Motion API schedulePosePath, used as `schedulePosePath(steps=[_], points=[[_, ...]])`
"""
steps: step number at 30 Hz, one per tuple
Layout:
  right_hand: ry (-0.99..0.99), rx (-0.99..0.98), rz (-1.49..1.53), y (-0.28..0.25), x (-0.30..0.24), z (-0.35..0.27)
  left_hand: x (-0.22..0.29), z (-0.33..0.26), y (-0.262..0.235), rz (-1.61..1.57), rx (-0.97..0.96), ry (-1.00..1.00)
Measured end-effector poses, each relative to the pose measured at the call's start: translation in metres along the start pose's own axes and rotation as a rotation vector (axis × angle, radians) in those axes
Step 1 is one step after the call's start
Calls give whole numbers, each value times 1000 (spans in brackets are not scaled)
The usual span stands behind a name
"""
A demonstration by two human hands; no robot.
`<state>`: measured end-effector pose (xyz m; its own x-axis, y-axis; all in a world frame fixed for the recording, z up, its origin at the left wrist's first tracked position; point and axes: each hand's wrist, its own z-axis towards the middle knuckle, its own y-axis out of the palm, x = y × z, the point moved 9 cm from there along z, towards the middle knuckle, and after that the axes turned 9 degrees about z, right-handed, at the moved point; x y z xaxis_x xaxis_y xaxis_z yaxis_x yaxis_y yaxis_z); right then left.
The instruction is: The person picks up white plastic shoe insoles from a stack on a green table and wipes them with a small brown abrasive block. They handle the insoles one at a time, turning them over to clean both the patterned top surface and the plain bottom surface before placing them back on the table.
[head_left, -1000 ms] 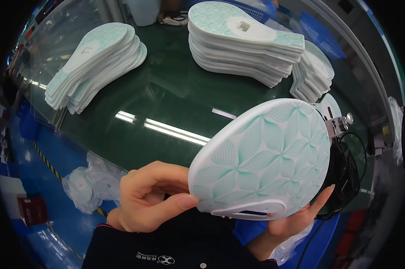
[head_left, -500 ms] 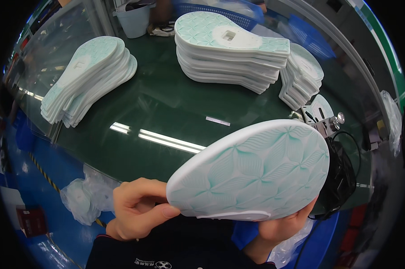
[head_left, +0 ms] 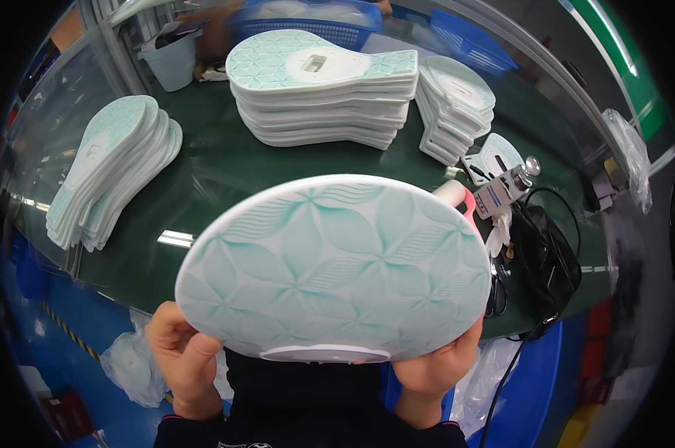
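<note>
A white rounded plastic panel with a mint leaf pattern is held up close before me. My left hand grips its lower left edge, thumb at the front rim. Around the lower right edge my right hand is closed, its fingers partly hidden behind the panel. At the panel's bottom edge part of a white raised ring shows. Similar paddle-shaped panels stand in a tall stack at the back middle, a leaning stack at the left and another stack at the right.
On the green table, to the right, are a metal-topped bottle, a pink-handled tool, scissors and a black bag with a cable. Blue baskets and a pale bin line the back.
The panel has swung from a tilt to nearly level and faces me more fully, shifting left. Both hands still hold it. My view has turned, showing more of the right side.
</note>
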<state>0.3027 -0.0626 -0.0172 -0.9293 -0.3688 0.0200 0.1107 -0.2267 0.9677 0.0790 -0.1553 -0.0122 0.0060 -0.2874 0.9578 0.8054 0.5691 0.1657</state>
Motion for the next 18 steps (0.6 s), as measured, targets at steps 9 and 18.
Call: schedulePosePath(steps=[9, 18], points=[[41, -45, -119, 9, 0, 6, -1, 4, -5, -40, 25, -13], [99, -184, -245, 22, 6, -6, -4, 3, 1, -103, 2, -24]])
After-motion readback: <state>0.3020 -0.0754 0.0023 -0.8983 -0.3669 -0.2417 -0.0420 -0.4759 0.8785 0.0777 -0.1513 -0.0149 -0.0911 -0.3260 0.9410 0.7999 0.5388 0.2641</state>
